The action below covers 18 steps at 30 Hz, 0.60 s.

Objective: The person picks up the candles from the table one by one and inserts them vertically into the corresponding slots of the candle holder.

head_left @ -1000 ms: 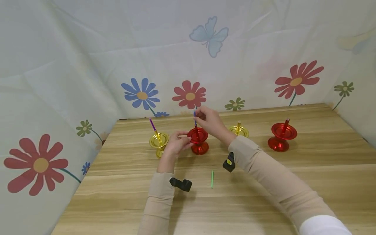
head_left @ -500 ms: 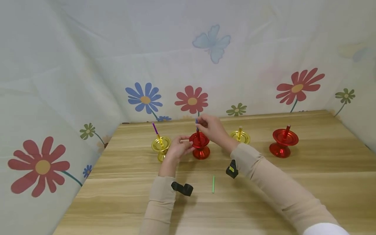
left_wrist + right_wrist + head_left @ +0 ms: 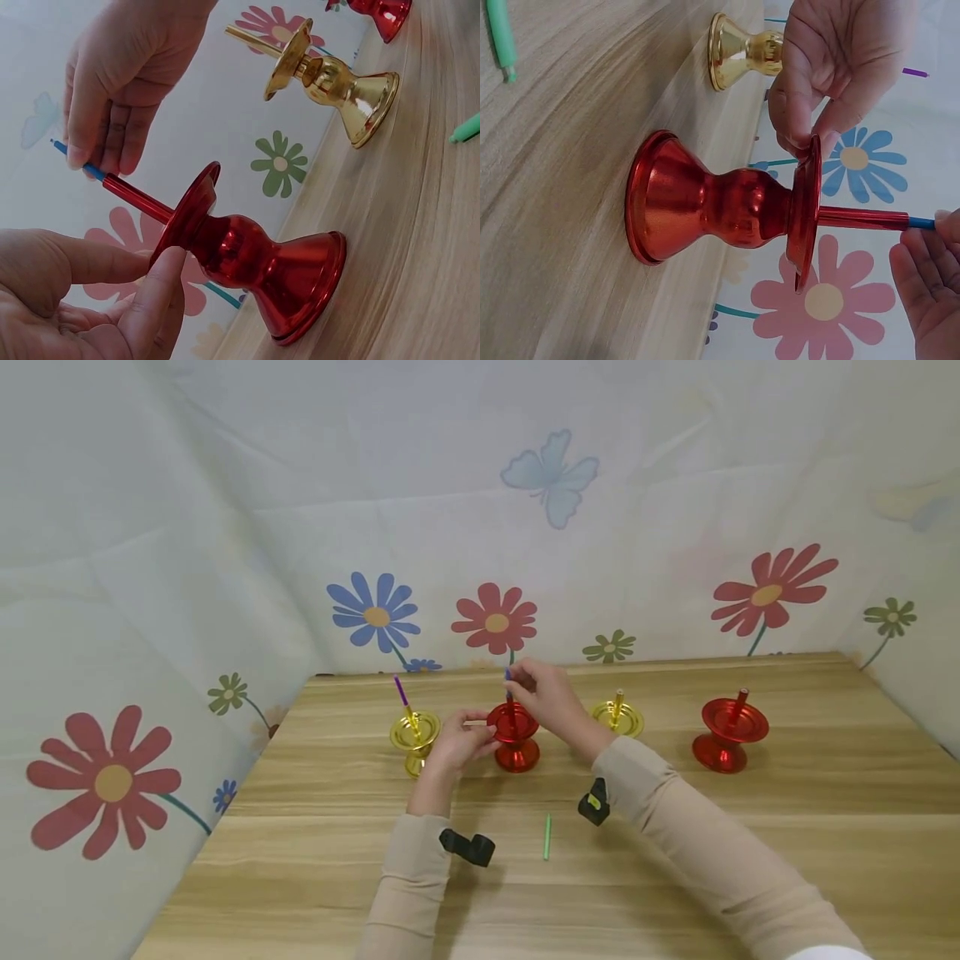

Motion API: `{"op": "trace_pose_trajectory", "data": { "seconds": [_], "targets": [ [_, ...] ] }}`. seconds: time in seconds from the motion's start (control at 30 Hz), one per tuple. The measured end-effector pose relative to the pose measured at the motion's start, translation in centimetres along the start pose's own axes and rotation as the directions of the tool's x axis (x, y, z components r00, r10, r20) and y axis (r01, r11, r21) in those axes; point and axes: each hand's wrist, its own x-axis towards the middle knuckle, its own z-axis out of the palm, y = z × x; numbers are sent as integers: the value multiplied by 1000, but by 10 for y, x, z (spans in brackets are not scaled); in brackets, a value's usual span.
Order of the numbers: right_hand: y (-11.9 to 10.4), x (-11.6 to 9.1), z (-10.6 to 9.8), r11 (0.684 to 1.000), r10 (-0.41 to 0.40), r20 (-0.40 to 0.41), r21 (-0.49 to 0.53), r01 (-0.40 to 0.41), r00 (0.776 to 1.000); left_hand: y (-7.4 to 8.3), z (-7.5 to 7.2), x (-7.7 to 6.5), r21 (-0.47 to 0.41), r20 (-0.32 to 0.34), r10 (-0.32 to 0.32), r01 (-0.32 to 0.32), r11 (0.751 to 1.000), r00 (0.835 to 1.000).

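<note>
A shiny red candle holder [image 3: 516,755] stands upright on the table. My left hand [image 3: 459,743] pinches the rim of its dish between thumb and fingers, as the left wrist view shows. Above it, my right hand [image 3: 551,697] pinches a thin blue candle [image 3: 94,172] whose lower end sits in the top of the holder's red tube [image 3: 862,217]. Just left of my left hand is a gold candle holder [image 3: 417,731], with a thin purple candle [image 3: 401,691] in its tube, leaning slightly.
Beyond my right forearm stand another gold candle holder [image 3: 618,718] and another red one [image 3: 731,731], with no candle showing in their tubes. A green candle [image 3: 547,837] lies on the wooden table [image 3: 300,860] between my forearms. A flower-printed cloth [image 3: 420,543] hangs behind.
The blue candle has gone lower into the red holder's tube, with my right hand moving down along with it. My left hand keeps its place at the dish. The head view has shifted slightly.
</note>
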Motion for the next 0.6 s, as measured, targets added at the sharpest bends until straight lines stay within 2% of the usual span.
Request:
{"op": "trace_pose_trajectory", "data": {
  "seconds": [0.23,0.4,0.6],
  "targets": [
    [-4,0,-3,998,59,27,7,-59,998,1,-1,-3,-4,-2,-8,8,1000,1000],
    [-5,-2,-6,995,95,52,22,-97,994,5,-1,-6,49,-35,-4,5,999,999],
    [-9,-5,-16,992,121,27,43,-122,992,16,-1,-15,104,-81,7,1,995,997]
  ]
}}
